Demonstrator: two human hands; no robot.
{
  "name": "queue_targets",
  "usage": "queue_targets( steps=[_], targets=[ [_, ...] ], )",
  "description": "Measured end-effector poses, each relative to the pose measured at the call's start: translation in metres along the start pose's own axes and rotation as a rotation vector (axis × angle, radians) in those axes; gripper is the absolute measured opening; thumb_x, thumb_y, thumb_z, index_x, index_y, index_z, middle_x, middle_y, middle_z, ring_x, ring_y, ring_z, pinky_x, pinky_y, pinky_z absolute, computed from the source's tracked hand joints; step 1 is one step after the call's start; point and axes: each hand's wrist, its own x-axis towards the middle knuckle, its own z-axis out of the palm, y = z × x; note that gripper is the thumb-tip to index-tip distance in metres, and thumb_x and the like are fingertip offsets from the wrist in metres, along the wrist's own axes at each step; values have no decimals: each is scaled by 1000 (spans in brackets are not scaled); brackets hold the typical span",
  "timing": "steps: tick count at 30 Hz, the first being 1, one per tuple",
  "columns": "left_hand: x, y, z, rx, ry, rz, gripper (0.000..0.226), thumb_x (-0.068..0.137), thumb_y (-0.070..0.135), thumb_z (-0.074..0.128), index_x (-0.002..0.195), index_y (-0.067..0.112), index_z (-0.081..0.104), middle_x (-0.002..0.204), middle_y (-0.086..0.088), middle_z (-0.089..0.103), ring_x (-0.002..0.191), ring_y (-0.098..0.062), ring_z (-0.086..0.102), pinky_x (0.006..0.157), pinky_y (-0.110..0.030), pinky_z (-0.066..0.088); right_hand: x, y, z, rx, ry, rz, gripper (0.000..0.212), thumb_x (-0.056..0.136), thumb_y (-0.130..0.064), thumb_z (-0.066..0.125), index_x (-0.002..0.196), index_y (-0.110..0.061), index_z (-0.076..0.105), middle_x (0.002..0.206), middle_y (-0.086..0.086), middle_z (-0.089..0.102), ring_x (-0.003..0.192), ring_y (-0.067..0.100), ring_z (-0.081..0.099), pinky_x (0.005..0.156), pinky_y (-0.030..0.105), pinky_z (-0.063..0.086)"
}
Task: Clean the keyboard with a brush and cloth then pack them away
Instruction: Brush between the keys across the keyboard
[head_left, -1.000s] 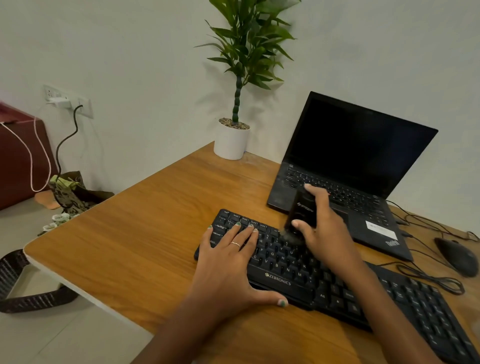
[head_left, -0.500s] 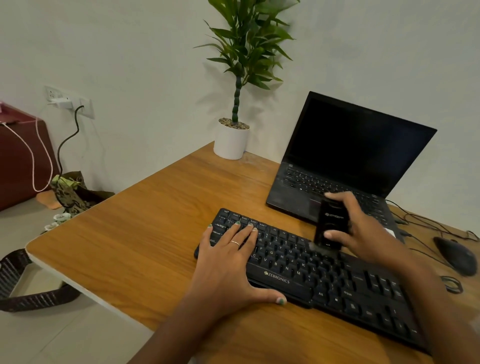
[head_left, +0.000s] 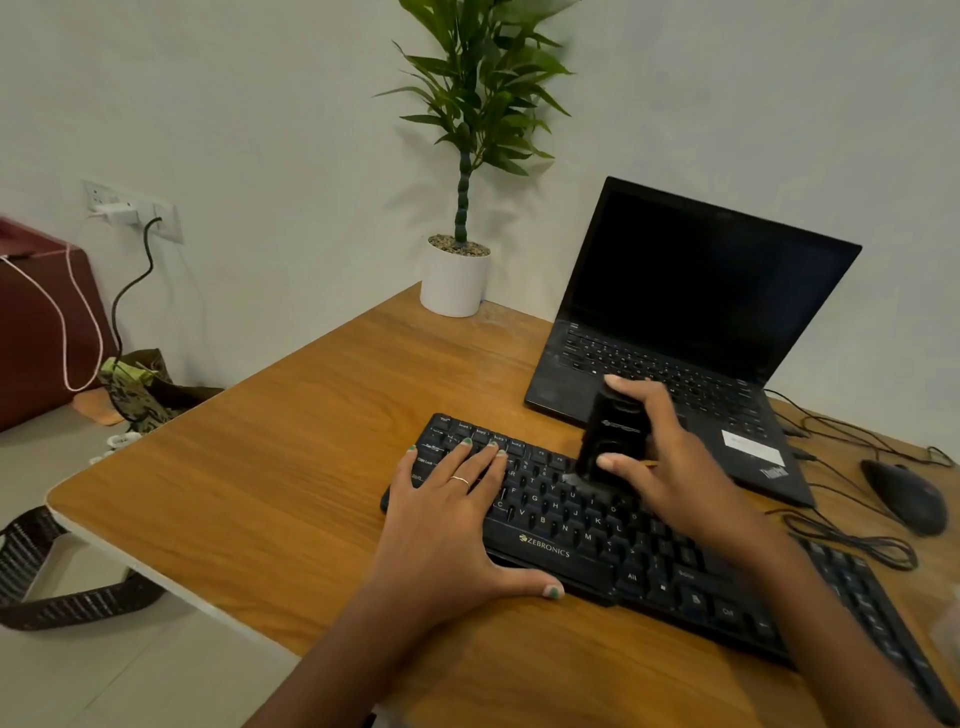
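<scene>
While your left hand is lying flat on the Zebronics keyboard to steady it on the worktop, your right hand is gripping the black brush, bristles on the middle keys, so you are likely sweeping next toward the uncleaned rows.

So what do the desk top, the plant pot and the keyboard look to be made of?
Desk top: wood or wood-look laminate, satin, with visible grain and a pale edge band; which one is unclear.
Plant pot: smooth matte white, ceramic or plastic.
Keyboard: black plastic, matte, with printed white key legends.
</scene>
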Motion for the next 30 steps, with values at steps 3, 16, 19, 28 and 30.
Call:
queue_targets(
  steps=[3, 16, 19, 28, 30],
  targets=[
    [0, 1, 1, -3, -5, 9, 131, 46, 99, 14, 155, 29, -2, 162, 16, -5, 147, -5, -12, 117, -47, -15, -13, 18, -37, -103, -94, 109, 67, 86, -15, 62, 125, -49, 19, 117, -2, 47, 87, 11, 61, 69, 30, 58],
    [1, 3, 3, -2, 11, 18, 132, 46, 100, 15, 156, 28, 2, 163, 13, 0, 148, -7, -9, 117, -48, -12, 3, -17, 23, 1, 30, -113, 70, 87, -16, 62, 125, -55, 18, 119, -8, 46, 97, 8, 58, 74, 27, 56],
    [1, 2, 3, -8, -7, 25, 130, 49, 99, 20, 156, 27, 0, 163, 14, -3, 148, -7, -11, 117, -48, -14, -12, 2, -22, -37, -123, 33, 68, 86, -15, 62, 120, -59, 21, 114, -6, 49, 90, 14, 64, 72, 36, 59],
    [2, 1, 9, 5, 36, 41, 130, 48, 100, 12, 156, 26, 3, 163, 13, 1, 149, -7, -7, 117, -49, -11, -4, -23, 19, 46, 3, -51, 69, 84, -13, 65, 128, -48, 27, 114, -12, 48, 91, 10, 63, 72, 32, 58],
    [1, 1, 8, 3, 49, 35, 131, 48, 100, 12, 156, 26, 5, 163, 12, 4, 149, -8, -5, 117, -50, -10, -1, -30, 37, 59, 46, -133, 69, 85, -14, 65, 130, -48, 25, 110, -22, 46, 95, 8, 61, 73, 30, 58]
  ],
)
